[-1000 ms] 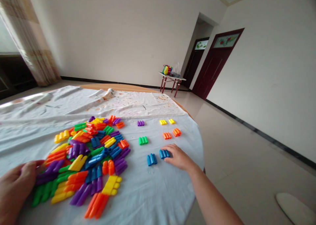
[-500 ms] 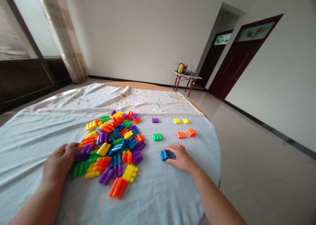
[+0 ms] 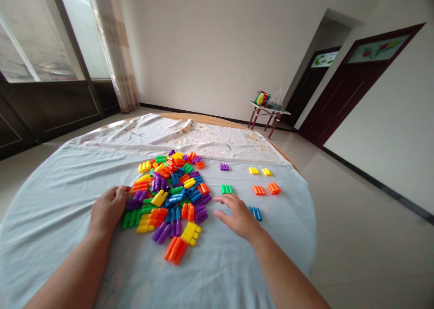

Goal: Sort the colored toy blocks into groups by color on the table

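Observation:
A pile of plastic building blocks (image 3: 176, 196) in orange, yellow, green, blue and purple lies on the table, each block a row of joined tubes. At the pile's left edge rests my left hand (image 3: 108, 209), fingers bent and close together beside a purple block (image 3: 137, 198); what they hold, if anything, is hidden. My right hand (image 3: 239, 216) is over the cloth just right of the pile, thumb and fingers apart with nothing between them. A blue block (image 3: 256, 213) shows partly behind it. Beyond its fingertips sits a green block (image 3: 227, 189).
Sorted blocks lie further right: a purple one (image 3: 224, 167), two yellow ones (image 3: 254, 170) and two orange ones (image 3: 259, 190). A pale blue cloth (image 3: 68, 200) covers the round table. A small side table (image 3: 271, 107) with bags stands by the far wall.
My right hand has let go of a blue block and moved left toward the pile, fingers now spread. My left hand stays at the pile's left edge. The view has shifted slightly left.

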The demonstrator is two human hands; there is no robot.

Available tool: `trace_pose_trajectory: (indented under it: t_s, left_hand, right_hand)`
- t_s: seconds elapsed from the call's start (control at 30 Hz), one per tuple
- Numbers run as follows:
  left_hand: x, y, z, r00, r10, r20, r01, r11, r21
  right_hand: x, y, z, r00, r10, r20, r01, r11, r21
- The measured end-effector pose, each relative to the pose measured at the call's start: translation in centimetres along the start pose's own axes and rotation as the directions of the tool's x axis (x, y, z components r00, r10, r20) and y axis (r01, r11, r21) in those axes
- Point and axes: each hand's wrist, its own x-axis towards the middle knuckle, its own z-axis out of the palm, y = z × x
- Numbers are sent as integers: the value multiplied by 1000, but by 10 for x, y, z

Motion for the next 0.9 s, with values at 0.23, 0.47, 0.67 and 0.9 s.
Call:
trace_pose_trajectory:
  t_s: [0.23,0.47,0.67,0.9]
  left_hand:
    - [0,-1,-1,998,-45,44,48,995,-82]
    - [1,-3,1,997,-56,51,62,992,-106]
    - [0,-3,1,996,-61,60,67,991,-113]
    - [-1,-1,-1,995,-75,60,81,991,-103]
  right_hand:
    - [29,-32,48,996,-27,80,39,988,-148]
    - [23,-38,57,980,-195,34,194,981,27]
    - [20,-48,70,958,-226,176,230,973,-2]
    - [20,-53,60,934,-299,197,310,950,-25]
